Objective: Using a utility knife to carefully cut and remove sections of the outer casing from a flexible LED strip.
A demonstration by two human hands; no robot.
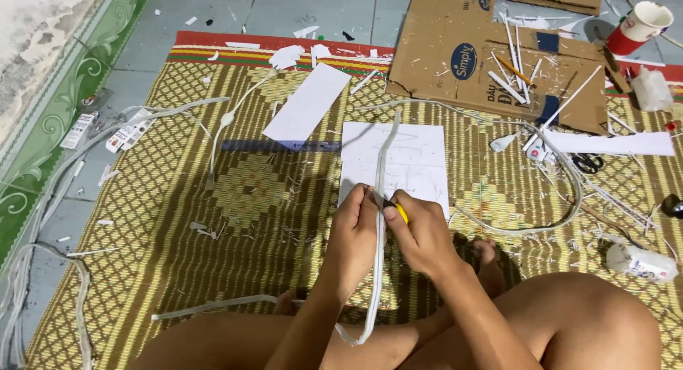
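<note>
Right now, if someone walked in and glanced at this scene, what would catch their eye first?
First, the two bare hands at the centre: the left hand grips a long flat white strip while the right hand presses a small yellow-handled tool against it, over a white paper sheet. Next, the yellow patterned woven mat beneath, littered with white scraps. Then, at upper right, flattened brown cardboard and a red and white paper cup.

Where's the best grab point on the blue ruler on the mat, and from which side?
Probably the left end of the blue ruler: it lies flat on the woven mat, bare there, while its right end runs under the white sheet. Come from above and pinch across its narrow width; a flat strip offers only its long edges.
</note>
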